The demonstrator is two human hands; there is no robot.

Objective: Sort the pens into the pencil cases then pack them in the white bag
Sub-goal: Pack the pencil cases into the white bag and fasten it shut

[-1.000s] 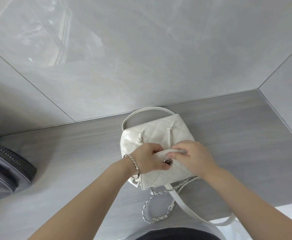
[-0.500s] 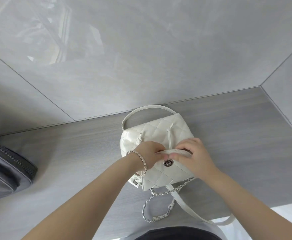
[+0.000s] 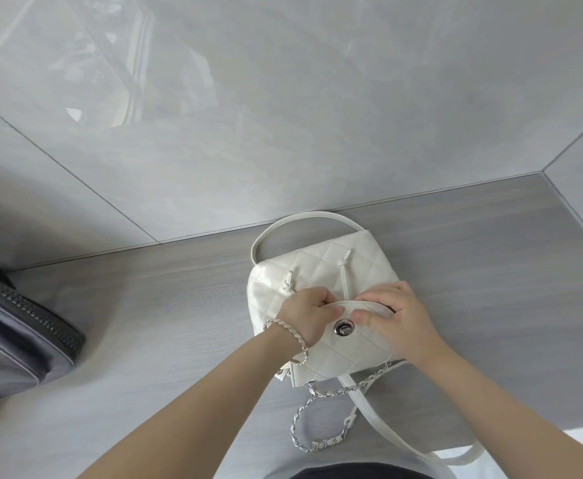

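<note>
Now two hands, left hand (image 3: 309, 314) and right hand (image 3: 398, 318), hold one white bag (image 3: 321, 267).

The one camera sits on my head, looking forward and steeply down, close over the tabletop (image 3: 151, 326) from its near edge toward its far edge, where the wall (image 3: 317, 98) rises.

Bright even daylight, window glare on glossy wall tiles (image 3: 117, 81), soft shadows, wide-angle edge bending, sharp focus
</note>
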